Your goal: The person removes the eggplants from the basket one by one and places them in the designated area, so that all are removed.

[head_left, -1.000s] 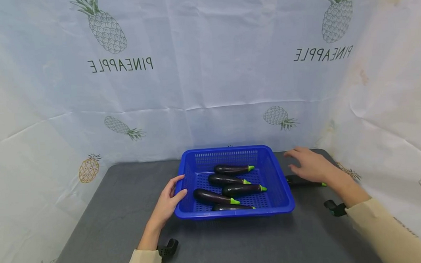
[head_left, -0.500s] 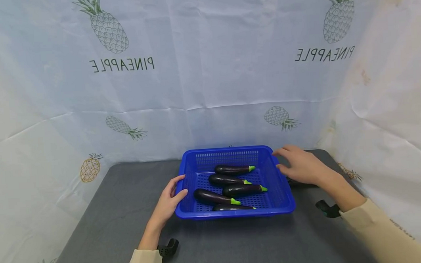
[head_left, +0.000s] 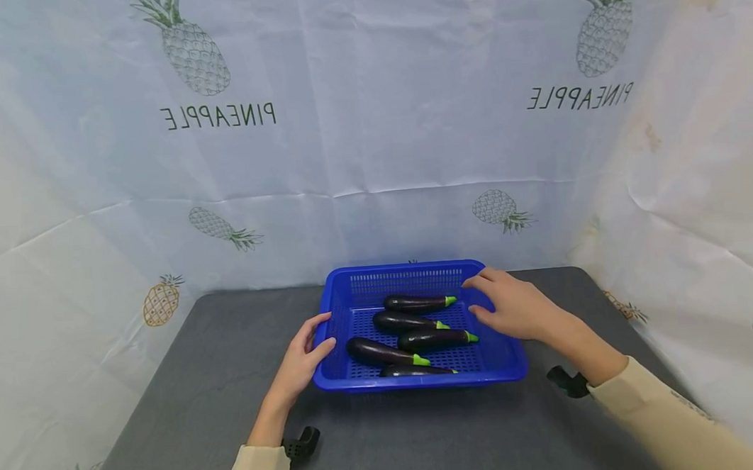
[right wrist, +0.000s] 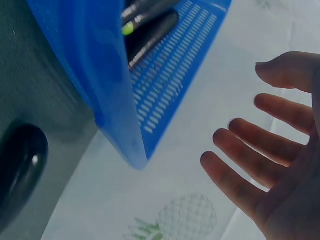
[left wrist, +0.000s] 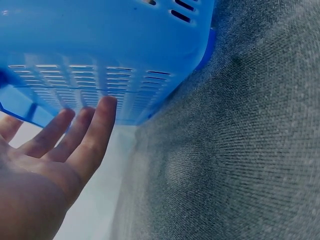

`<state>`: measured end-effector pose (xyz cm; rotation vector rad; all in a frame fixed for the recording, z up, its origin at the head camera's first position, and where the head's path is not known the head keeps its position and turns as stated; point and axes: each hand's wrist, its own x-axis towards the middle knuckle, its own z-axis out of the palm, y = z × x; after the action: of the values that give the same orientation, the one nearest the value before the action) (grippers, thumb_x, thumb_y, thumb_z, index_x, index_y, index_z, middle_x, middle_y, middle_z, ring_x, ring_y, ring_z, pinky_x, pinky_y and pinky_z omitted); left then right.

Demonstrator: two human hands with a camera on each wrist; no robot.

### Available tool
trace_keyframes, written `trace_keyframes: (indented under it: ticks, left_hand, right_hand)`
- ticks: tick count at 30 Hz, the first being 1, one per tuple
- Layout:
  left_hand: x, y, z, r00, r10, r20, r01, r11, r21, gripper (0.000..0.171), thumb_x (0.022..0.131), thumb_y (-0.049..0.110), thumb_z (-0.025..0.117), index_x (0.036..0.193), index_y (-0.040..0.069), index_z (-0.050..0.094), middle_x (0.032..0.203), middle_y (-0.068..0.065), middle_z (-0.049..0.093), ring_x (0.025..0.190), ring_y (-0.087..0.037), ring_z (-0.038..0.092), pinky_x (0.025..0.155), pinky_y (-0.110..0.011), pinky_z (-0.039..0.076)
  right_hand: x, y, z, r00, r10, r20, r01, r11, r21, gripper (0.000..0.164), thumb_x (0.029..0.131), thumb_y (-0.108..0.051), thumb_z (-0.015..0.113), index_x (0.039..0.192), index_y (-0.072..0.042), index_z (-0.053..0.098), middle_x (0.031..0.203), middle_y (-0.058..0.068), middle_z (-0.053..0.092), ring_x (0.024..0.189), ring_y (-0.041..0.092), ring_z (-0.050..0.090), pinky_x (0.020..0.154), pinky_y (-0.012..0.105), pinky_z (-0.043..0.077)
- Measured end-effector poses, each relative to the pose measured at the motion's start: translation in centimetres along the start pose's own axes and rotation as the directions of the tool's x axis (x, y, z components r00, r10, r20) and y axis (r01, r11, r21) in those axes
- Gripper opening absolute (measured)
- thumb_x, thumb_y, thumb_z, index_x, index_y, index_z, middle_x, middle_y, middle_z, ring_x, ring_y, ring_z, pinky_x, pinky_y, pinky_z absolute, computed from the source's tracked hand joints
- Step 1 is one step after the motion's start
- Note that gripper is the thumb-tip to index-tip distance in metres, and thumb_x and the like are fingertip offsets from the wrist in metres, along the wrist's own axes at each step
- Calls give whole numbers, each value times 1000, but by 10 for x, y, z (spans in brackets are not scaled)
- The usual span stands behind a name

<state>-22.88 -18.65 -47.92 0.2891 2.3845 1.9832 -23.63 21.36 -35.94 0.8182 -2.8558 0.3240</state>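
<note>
A blue plastic basket (head_left: pixel 422 381) with slotted walls sits on the dark table, and several eggplants (head_left: pixel 433 340) with green stem ends lie inside it. My left hand (head_left: pixel 296 363) rests against the basket's left side, thumb and index finger on the rim. The left wrist view shows its other fingers nearly straight along the outer wall. Over the basket's right side hovers my right hand (head_left: pixel 514 304), holding nothing, its fingers spread and relaxed. One more eggplant (right wrist: pixel 22 170) lies on the table outside the basket; in the head view my right hand and arm hide it.
The grey table (head_left: pixel 231 392) extends around the basket. A white curtain (head_left: pixel 397 141) printed with pineapples hangs behind and along both sides. A black wrist camera (head_left: pixel 302 443) sits at the left wrist, another (head_left: pixel 568 382) at the right.
My right hand has moved leftward, from above the eggplant on the table to over the basket's right side. The left hand, the basket and the eggplants have stayed in place.
</note>
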Motion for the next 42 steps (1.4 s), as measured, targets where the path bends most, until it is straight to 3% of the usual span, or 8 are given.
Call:
trace_keyframes:
  ticks: [7,10,28,35,42]
  left_hand:
    - [0,0,0,1000,3,3,-3,1000,-5,51,103,18,62,151,14,43,156,-22,40,139,-39,46,105,-58,44]
    - [0,0,0,1000,5,1,-5,1000,-1,51,103,18,62,151,14,43,156,-22,40,139,-40,46,105,-58,44]
    - [0,1,1,1000,13,-10,-13,1000,10,51,103,16,62,150,14,45,155,-21,42,139,-39,46,106,-59,42]
    - [-1,1,1,1000,2,-8,-2,1000,1,51,103,15,62,151,14,44,156,-21,41,139,-40,46,105,-59,43]
    - [0,1,1,1000,2,-10,-2,1000,6,51,103,16,62,150,14,44,157,-20,39,140,-40,44,106,-60,41]
  right_hand:
    - [4,-10,15,999,-39,30,39,999,10,37,94,-23,73,128,-10,65,120,9,62,91,20,62,59,27,49]
    - [5,-14,20,998,-37,54,36,999,16,38,94,-24,73,128,-11,65,121,10,61,90,20,61,56,25,48]
    - [15,-25,59,988,-45,149,43,999,20,42,96,-27,72,134,-11,62,126,12,60,100,27,62,67,36,53]
    - [19,-28,70,977,-37,210,28,999,44,45,95,-28,73,135,-12,61,117,8,59,90,22,57,65,36,50]
    - [24,-24,81,968,-6,252,-2,1000,28,45,94,-31,74,134,-15,63,111,4,59,91,20,57,69,38,52]
